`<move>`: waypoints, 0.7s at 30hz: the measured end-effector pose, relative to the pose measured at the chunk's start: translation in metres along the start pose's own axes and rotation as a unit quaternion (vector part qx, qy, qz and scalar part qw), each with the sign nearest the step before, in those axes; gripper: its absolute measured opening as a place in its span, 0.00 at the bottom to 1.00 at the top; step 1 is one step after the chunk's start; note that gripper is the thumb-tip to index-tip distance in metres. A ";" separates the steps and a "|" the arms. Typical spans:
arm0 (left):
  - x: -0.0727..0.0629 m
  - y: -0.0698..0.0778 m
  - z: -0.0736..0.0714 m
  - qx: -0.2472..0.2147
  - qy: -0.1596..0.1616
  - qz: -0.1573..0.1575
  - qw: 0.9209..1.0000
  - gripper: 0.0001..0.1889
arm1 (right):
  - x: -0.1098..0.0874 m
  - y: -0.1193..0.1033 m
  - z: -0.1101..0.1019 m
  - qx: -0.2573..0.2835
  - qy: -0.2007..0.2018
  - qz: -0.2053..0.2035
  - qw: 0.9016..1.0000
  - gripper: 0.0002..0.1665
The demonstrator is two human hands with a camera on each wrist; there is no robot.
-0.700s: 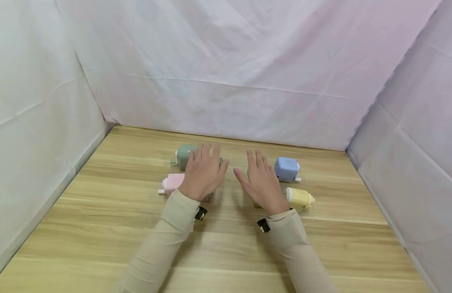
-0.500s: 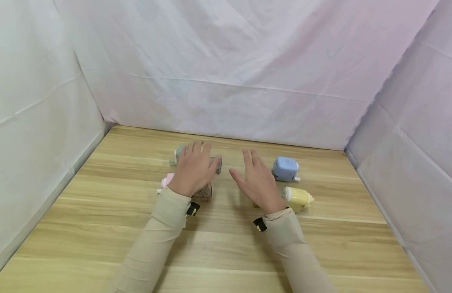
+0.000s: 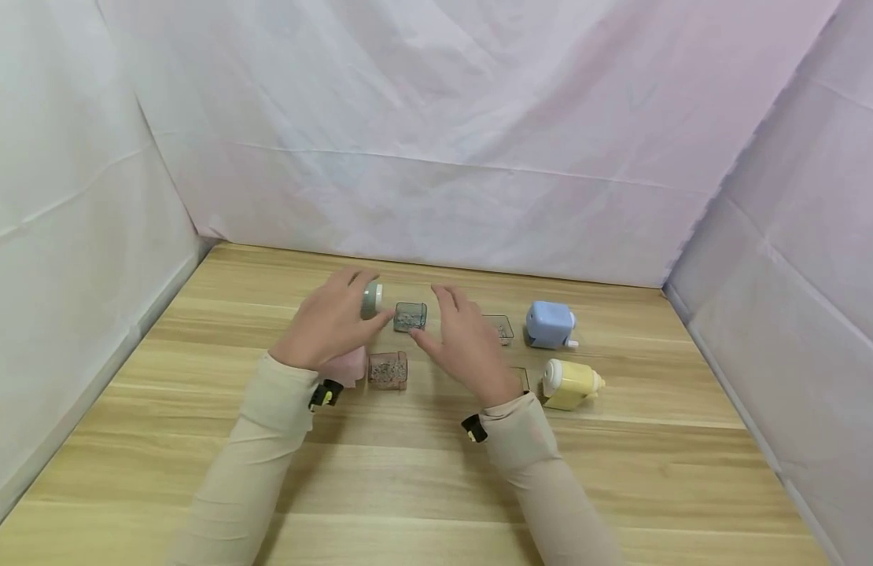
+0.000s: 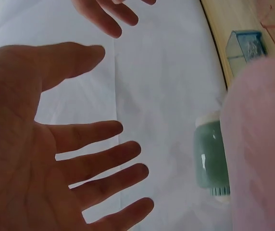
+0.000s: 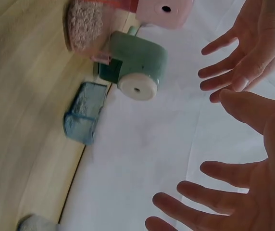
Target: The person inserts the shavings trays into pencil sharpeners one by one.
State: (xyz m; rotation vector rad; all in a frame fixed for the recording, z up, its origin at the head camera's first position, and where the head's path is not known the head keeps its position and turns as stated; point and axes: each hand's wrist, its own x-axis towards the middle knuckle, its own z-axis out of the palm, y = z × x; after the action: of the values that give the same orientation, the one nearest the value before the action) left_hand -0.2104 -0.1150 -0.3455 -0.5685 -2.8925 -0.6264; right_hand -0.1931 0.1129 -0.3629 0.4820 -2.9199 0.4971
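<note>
My left hand (image 3: 330,322) hovers over the left pair of crank pencil sharpeners, fingers spread and holding nothing. It partly hides the green sharpener (image 3: 372,300) behind and the pink sharpener (image 3: 346,367) in front. My right hand (image 3: 468,346) is above the middle-right of the table, likewise holding nothing, its thumb overlapping the bluish shavings drawer (image 3: 410,317) in the head view. A pinkish drawer with shavings (image 3: 388,371) lies beside the pink sharpener. In the right wrist view, the green sharpener (image 5: 140,60) shows its round white front, and both palms appear bare.
Right of my right hand stand a blue sharpener (image 3: 550,324) and a yellow sharpener (image 3: 569,385). Two more clear drawers, a greyish drawer (image 3: 503,328) and a yellowish drawer (image 3: 523,379), are partly behind that hand. White cloth (image 3: 436,204) encloses the wooden table (image 3: 408,487).
Both hands have moved left, the left one farther, and the left has turned its palm inward. The drawers beside the sharpeners have come into fuller view. The sharpeners stay in place.
</note>
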 end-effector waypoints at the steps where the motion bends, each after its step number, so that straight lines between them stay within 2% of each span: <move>1: -0.002 -0.003 -0.002 -0.010 -0.009 -0.004 1.000 0.38 | 0.001 -0.002 0.002 0.001 -0.006 -0.004 1.000 0.50; 7: -0.008 -0.022 -0.017 -0.052 -0.063 -0.021 0.996 0.41 | 0.002 -0.011 0.016 0.021 -0.061 -0.037 0.997 0.52; 13: -0.011 -0.035 -0.031 -0.091 -0.088 -0.015 0.992 0.43 | 0.002 -0.015 0.030 0.015 -0.120 -0.057 0.991 0.53; 16: -0.013 -0.040 -0.032 -0.107 -0.105 -0.011 0.989 0.42 | 0.002 -0.015 0.036 0.009 -0.141 -0.058 0.988 0.53; 21: -0.016 -0.045 -0.030 -0.118 -0.155 0.002 0.981 0.37 | 0.002 -0.014 0.042 -0.012 -0.163 -0.063 0.984 0.51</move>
State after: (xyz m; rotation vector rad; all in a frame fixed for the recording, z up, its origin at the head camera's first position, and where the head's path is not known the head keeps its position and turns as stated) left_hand -0.2119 -0.1704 -0.3385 -0.7630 -3.1213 -0.9704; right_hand -0.1936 0.0852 -0.3975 0.8091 -3.1701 0.3979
